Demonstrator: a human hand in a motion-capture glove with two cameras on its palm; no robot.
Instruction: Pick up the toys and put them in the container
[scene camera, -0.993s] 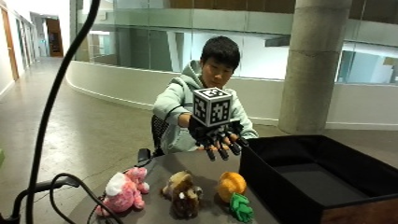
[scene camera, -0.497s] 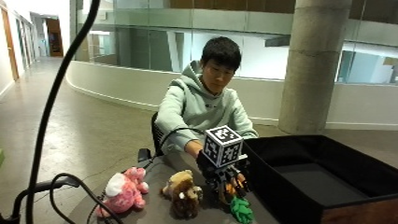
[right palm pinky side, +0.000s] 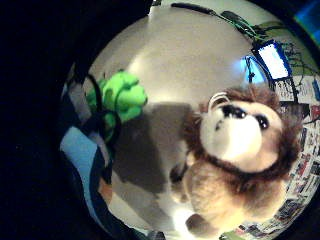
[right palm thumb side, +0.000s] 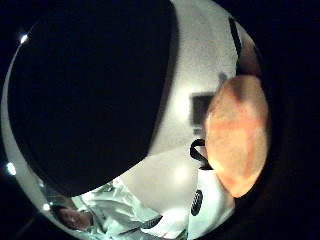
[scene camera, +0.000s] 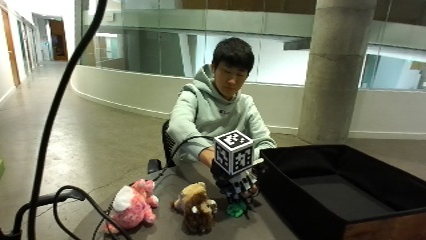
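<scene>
Down from chest height a second ago, the right hand (scene camera: 237, 189) now sits low over the table (scene camera: 166, 186), directly on top of the carrot toy (scene camera: 235, 209), of which only the green leafy end shows in the outside view, poking out toward the near edge below the fingers. The thumb-side palm view shows the carrot's orange body (right palm thumb side: 236, 135) pressed close against the palm, and the little-finger view shows its green top (right palm pinky side: 122, 96) just beside the hand's straps, so the toy runs lengthwise under the hand, orange end far, green end near. Fingers point down around it, but whether they have closed on it I cannot tell. The container (scene camera: 346, 192) stands just to the right of the hand, its near wall almost beside the knuckles, so the carry would be a short lift and a shift right over that wall. The lion (scene camera: 196, 206) sits just left of the hand, the pink toy (scene camera: 131, 205) further left; both are untouched on the table.
</scene>
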